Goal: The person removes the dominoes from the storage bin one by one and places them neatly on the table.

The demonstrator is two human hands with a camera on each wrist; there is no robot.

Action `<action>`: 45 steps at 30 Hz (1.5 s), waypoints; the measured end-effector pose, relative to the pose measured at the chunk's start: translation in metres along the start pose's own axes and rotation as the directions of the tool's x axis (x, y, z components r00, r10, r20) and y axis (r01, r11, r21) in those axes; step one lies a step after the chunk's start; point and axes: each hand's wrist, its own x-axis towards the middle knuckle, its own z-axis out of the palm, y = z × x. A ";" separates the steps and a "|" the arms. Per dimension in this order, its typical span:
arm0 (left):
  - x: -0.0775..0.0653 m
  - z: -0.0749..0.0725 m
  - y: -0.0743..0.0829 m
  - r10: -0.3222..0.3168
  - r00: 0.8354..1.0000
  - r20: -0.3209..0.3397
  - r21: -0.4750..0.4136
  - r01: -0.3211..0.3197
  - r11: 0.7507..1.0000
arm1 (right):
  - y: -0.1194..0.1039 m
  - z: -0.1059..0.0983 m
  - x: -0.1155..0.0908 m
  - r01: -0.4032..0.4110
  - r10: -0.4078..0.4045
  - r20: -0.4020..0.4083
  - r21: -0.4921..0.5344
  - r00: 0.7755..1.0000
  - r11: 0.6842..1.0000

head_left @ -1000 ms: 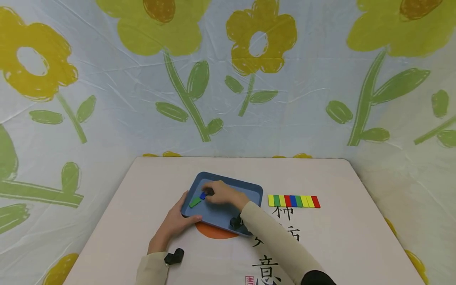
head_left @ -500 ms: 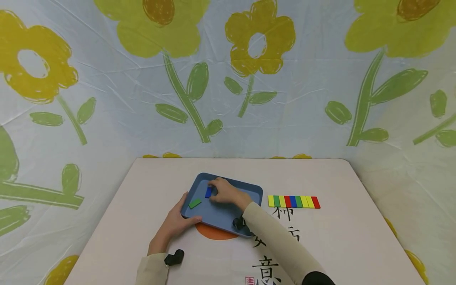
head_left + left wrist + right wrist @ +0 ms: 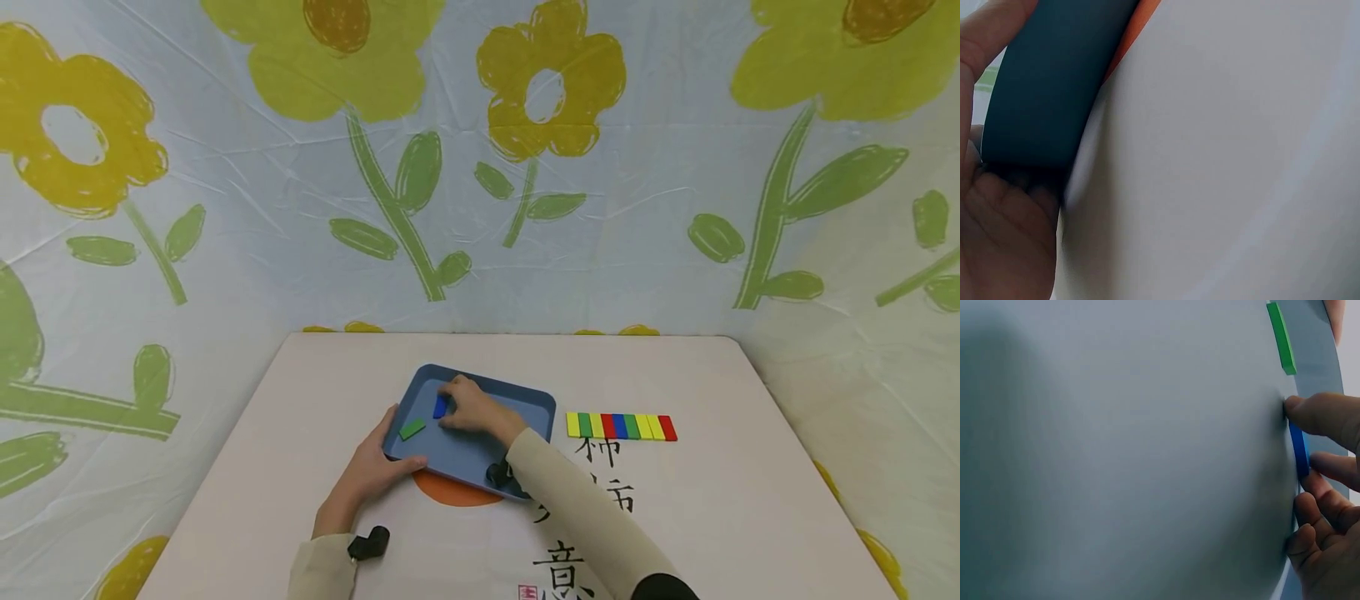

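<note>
A shallow blue tray (image 3: pixel 461 454) lies slantwise on the table. My left hand (image 3: pixel 371 464) grips its left corner, thumb along the near rim and fingers at the left side; in the left wrist view the tray wall (image 3: pixel 1047 94) sits against that palm. Inside the tray, my right hand (image 3: pixel 478 410) pinches a blue tile (image 3: pixel 1299 448) between thumb and fingers, low over the tray floor. Left of it a green tile (image 3: pixel 412 429) lies flat in the tray. The right hand partly hides the blue tile in the head view.
To the right of the tray, several yellow, green, red and blue tiles form a straight row (image 3: pixel 621 427) on the pale table (image 3: pixel 750 517). Black printed characters (image 3: pixel 562 567) and an orange patch (image 3: pixel 457 492) mark the tabletop. A flowered cloth (image 3: pixel 600 250) hangs behind.
The right hand has shifted slightly right within the tray, and the blue tile has turned and moved right with it, away from the green tile. The left hand stays on the tray.
</note>
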 end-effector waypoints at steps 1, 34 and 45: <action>0.000 0.000 0.000 0.001 1.000 0.001 0.000 -0.001 1.000 | -0.001 0.000 0.000 -0.002 0.002 0.000 0.004 1.000 1.000; -0.003 0.000 -0.002 -0.006 1.000 0.001 0.021 0.006 1.000 | 0.048 -0.099 -0.094 -0.039 0.050 -0.131 0.085 0.990 0.996; -0.002 0.001 0.001 -0.007 1.000 0.004 0.023 0.007 1.000 | 0.076 -0.122 -0.139 -0.100 0.129 -0.216 0.142 0.968 0.985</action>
